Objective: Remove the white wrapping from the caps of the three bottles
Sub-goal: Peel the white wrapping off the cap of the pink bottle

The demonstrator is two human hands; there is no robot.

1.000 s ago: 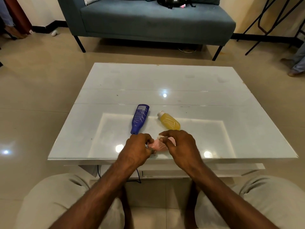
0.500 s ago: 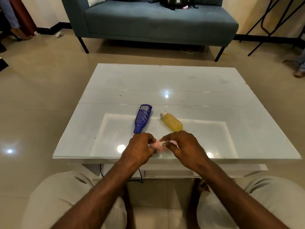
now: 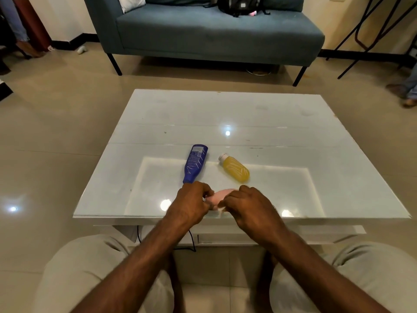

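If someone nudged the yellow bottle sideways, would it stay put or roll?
The yellow bottle lies on its side on the glossy table, so it would probably roll. Its rounded body and the smooth top suggest little to stop it. Its white-wrapped cap end looks narrower, so it may curve rather than roll straight.

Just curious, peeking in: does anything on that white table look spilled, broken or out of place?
Nothing spilled or broken. The blue bottle and yellow bottle lie on their sides on the table, and both hands hold a pink bottle, which suits unwrapping caps.
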